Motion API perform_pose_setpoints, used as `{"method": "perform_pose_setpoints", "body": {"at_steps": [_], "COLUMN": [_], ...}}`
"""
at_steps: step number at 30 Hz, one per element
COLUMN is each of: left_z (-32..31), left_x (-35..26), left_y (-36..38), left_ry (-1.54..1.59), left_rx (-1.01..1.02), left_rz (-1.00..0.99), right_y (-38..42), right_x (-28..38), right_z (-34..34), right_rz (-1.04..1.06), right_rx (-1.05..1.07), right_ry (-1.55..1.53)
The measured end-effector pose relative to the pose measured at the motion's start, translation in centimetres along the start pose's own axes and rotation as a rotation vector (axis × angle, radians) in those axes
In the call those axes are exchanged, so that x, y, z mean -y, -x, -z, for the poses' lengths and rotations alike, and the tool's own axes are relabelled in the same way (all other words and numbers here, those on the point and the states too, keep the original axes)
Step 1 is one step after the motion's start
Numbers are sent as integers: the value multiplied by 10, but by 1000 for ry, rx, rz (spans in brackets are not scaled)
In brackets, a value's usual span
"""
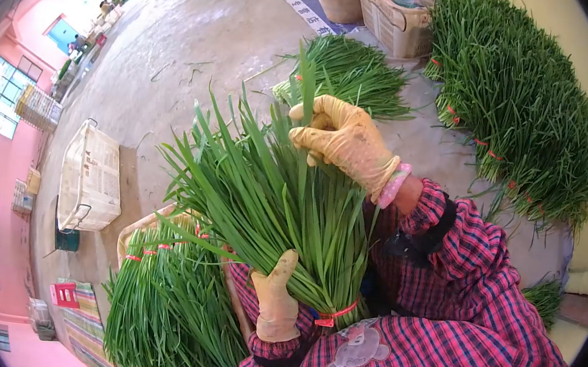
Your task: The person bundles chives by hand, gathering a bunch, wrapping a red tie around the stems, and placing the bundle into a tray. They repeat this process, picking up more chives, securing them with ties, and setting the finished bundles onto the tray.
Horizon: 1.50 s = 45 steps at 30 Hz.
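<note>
A bundle of long green chive leaves [271, 195], tied near its base with a red band [333, 313], fans out in front of me. My left hand [274, 294], in a tan glove, grips the bundle just above the band. My right hand [342, 140], also gloved, is closed on a few leaves near the top of the bundle. Both sleeves are pink and blue plaid.
A basket [136, 231] below holds several tied chive bundles [164, 306]. More bundles lie on the concrete floor ahead [353, 74] and in a large pile at the right [526, 116]. A white crate [91, 178] stands at left, woven baskets [396, 17] at the top.
</note>
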<state>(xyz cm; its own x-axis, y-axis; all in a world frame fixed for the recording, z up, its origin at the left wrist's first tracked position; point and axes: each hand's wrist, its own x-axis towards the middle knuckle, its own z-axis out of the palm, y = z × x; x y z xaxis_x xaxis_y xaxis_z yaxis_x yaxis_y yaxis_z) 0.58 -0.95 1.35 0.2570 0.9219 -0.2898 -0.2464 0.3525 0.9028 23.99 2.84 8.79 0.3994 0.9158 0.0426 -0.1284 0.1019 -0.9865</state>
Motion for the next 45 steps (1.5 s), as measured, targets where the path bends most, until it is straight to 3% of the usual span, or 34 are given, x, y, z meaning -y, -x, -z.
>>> {"method": "perform_pose_setpoints", "body": {"at_steps": [9, 14, 17, 18, 20, 21, 24, 26, 30, 33, 35, 37, 39, 40, 41, 43, 45], "left_z": [-12, -9, -6, -5, -7, -9, -15, -13, -14, -3, -3, -2, -7, -11, -12, -9, -5], "left_x": [-12, -10, -8, -8, -8, -8, -12, -12, -20, -17, -19, -18, -15, -20, -22, -26, -29], "left_y": [5, 3, 3, 3, 2, 2, 6, 4, 5, -2, -3, -3, 0, 4, 5, 8, 9], "left_ry": [125, 142, 105, 71, 85, 97, 76, 89, 155, 269, 321, 325, 272, 178, 178, 161, 172], "left_rx": [-30, -7, -54, -90, -77, -67, -80, -74, -45, -13, 8, 17, -39, -53, -51, -40, -60], "left_rz": [70, 49, 90, 123, 109, 100, 84, 48, 12, 59, 63, 64, 29, -10, -7, -34, -26], "right_y": [-20, -39, -39, -38, -35, -27, -2, 18, 61, 83, 103, 118, 132, 135, 137, 125, 125], "right_x": [18, 13, 13, 6, -16, -15, -13, -14, -9, -15, -19, -37, -39, -46, -60, -52, -56], "right_z": [55, 126, 139, 138, 135, 120, 93, 88, 75, 68, 63, 33, -5, -20, -29, -25, -20], "right_rz": [201, 365, 372, 378, 492, 379, 282, 213, 108, 82, -133, 118, -77, -130, -23, -223, -159], "right_rx": [-259, -499, -605, -603, -463, -357, -270, -40, 7, -159, 165, 280, 145, 144, 65, 100, 82], "right_ry": [-61, -129, 94, 93, 446, 248, 151, 83, -53, -20, 12, 531, 599, 494, 576, 290, 314]}}
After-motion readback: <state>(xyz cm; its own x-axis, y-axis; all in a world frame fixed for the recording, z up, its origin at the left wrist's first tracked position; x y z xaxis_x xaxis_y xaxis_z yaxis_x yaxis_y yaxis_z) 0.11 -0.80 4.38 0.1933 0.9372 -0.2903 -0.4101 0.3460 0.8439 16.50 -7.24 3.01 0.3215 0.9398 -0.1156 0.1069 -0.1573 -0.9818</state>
